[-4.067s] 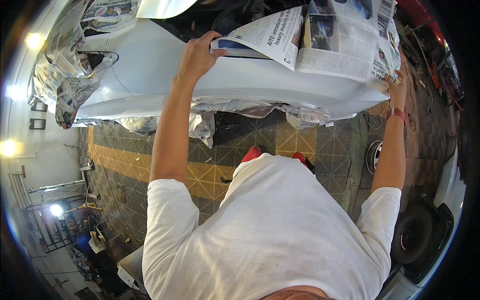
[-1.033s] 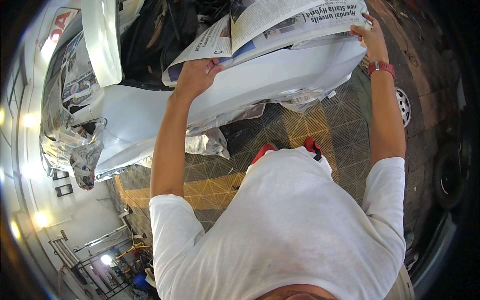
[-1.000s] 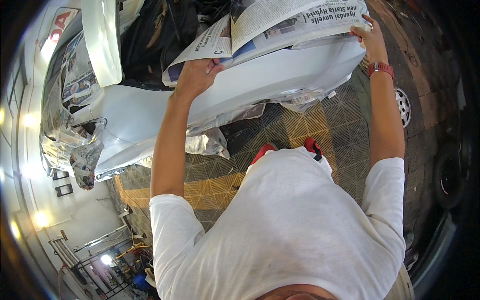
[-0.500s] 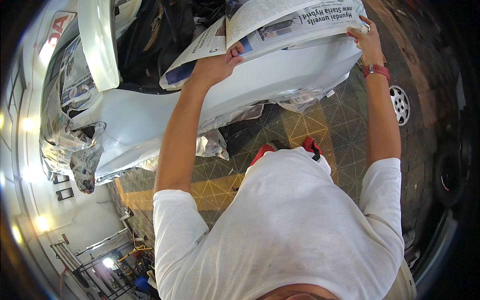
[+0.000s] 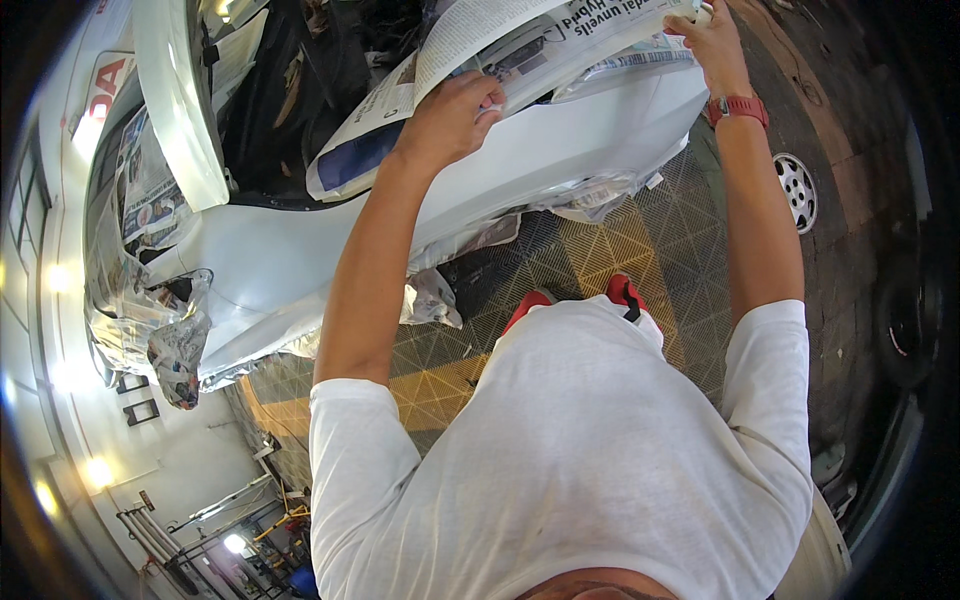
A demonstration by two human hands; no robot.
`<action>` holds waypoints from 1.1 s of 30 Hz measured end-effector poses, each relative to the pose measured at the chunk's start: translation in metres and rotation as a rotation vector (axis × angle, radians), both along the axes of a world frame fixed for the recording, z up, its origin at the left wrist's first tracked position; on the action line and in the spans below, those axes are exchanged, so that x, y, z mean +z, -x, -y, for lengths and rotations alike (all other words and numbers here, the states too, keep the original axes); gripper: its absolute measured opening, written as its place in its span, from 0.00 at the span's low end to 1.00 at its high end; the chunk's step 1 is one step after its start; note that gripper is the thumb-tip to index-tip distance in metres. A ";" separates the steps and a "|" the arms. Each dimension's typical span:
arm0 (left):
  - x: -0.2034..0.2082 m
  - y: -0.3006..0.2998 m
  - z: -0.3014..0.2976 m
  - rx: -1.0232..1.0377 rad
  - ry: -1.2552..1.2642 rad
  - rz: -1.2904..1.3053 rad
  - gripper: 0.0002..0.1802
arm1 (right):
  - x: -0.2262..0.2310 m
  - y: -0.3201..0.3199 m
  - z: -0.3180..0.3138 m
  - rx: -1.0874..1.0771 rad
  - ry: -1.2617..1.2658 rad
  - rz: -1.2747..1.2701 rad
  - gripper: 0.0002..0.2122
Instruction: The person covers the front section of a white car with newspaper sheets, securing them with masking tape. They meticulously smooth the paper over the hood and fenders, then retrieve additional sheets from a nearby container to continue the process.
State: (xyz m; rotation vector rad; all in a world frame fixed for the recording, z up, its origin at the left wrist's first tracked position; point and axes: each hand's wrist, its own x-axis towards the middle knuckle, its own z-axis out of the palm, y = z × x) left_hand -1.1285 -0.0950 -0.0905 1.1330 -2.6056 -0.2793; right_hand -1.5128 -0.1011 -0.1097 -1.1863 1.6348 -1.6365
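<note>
Over the top edge of a white car body panel [image 5: 560,150], a printed newspaper sheet [image 5: 545,45] spans between my two hands. My left hand [image 5: 455,115] is closed on its lower edge, fingers curled and pinched near the middle. My right hand [image 5: 710,45] grips the sheet's far right end between thumb and fingers; a small pale item shows at those fingertips, too small to name. Below the sheet, a second newspaper piece [image 5: 640,62] lies along the panel's edge. The sheet's left part, with a dark blue patch, hangs beside the dark car opening [image 5: 285,120].
A raised white panel [image 5: 180,110] stands at left. Crumpled newspaper and plastic [image 5: 175,365] wrap the car's left end; plastic [image 5: 590,205] hangs under its side. A wheel cover [image 5: 796,192] lies on the floor at right. Metal racks [image 5: 190,545] stand at lower left.
My right hand has moved up and slightly left with the sheet's end, uncovering the newspaper piece on the panel edge. My left hand has shifted slightly right, and its fingers remain closed.
</note>
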 end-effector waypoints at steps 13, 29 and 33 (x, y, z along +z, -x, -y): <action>-0.014 0.015 0.012 -0.059 -0.051 -0.119 0.10 | -0.058 0.024 0.002 0.038 0.064 0.067 0.32; -0.021 0.036 0.030 -0.076 -0.032 -0.045 0.06 | -0.040 0.018 -0.030 0.021 0.073 0.029 0.30; -0.026 0.040 0.035 -0.052 -0.063 -0.036 0.07 | -0.040 0.019 -0.029 0.032 0.099 0.064 0.30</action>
